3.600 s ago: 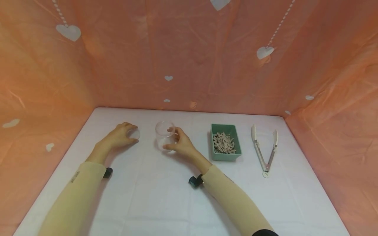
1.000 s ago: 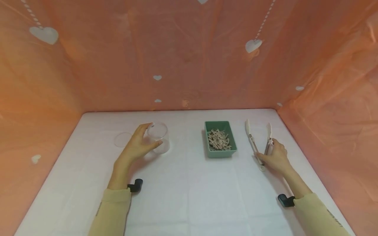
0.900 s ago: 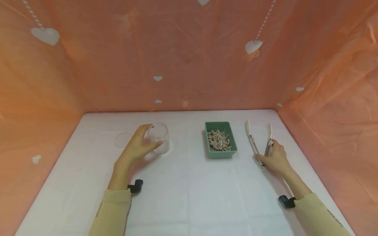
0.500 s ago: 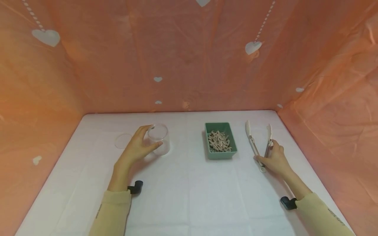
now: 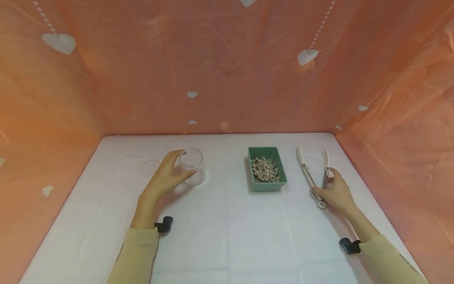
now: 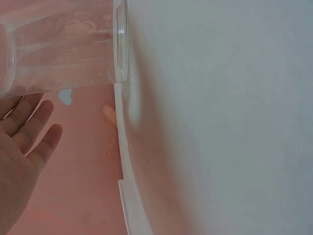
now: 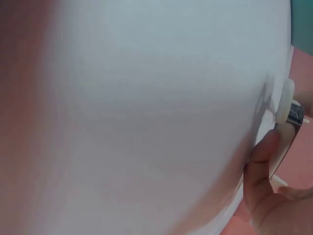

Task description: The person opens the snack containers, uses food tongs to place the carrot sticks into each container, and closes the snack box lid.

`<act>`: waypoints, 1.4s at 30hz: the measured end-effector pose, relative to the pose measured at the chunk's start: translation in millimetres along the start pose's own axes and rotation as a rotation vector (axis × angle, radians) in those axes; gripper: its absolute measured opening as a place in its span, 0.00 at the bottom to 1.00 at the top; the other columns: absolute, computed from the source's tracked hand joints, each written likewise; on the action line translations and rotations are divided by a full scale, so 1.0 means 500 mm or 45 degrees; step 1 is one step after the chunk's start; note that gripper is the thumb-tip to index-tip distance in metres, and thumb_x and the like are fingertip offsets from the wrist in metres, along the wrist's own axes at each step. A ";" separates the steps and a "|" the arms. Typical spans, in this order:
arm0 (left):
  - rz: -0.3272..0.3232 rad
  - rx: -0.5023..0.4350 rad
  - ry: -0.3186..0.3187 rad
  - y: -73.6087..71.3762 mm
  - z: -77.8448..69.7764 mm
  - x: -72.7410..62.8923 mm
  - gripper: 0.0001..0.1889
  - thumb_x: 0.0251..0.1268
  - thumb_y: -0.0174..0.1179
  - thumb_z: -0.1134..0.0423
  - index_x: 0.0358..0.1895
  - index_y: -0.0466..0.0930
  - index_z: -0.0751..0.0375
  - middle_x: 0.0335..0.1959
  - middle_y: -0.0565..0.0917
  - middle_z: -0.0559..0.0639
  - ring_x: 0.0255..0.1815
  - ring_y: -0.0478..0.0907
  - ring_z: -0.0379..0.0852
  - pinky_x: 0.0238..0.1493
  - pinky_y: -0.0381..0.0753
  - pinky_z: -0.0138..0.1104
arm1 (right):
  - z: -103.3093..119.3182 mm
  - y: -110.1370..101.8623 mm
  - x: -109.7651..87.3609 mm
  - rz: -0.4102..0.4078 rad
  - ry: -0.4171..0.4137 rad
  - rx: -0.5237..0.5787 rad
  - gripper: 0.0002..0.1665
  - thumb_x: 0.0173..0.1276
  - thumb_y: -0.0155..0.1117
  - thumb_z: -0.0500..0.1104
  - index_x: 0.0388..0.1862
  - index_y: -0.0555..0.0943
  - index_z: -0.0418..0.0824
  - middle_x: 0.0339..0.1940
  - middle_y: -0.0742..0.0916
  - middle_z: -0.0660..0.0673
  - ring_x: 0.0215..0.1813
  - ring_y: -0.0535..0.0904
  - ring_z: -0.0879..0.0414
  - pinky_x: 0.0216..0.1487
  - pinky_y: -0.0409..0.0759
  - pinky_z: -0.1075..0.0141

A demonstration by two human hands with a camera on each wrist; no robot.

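Note:
In the head view my left hand holds a clear plastic jar from its left side, thumb in front and fingers behind. The jar stands upright without its lid; in the left wrist view the jar wall shows beside my fingers. A round clear lid lies on the table, left of that hand. At the right, my right hand grips white-tipped metal tongs, whose arms are spread. Close to my fingers in the right wrist view is the tongs' ring end. Whether the tongs touch the table I cannot tell.
Between the hands stands a green rectangular box holding many small greyish curled pieces. A white cloth covers the table. Orange curtains with hearts hang behind and at both sides.
Earlier my left hand held the lid and my right hand the jar. The lid now lies down, the left hand has the jar, and the right has the tongs, shifted slightly rightward.

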State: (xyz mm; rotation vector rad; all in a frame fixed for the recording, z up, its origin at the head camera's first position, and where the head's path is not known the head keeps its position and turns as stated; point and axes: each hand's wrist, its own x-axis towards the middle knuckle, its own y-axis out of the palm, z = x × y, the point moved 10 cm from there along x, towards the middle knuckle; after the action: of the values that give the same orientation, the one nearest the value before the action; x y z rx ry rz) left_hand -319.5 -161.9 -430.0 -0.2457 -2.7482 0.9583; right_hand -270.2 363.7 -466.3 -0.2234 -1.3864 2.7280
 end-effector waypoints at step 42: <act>-0.093 0.398 0.238 -0.017 -0.043 0.004 0.40 0.62 0.73 0.48 0.70 0.72 0.70 0.66 0.76 0.67 0.73 0.67 0.66 0.77 0.60 0.57 | 0.091 -0.120 -0.045 -0.272 -0.193 0.119 0.53 0.69 0.72 0.59 0.81 0.62 0.34 0.61 0.82 0.29 0.58 0.75 0.38 0.48 0.70 0.57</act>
State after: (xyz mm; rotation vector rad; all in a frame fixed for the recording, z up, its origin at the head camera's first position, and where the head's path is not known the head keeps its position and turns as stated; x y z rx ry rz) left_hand -316.4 -155.4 -407.9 -0.1696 -2.3814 1.2557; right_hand -255.4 360.1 -389.1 0.1325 -1.2303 2.6676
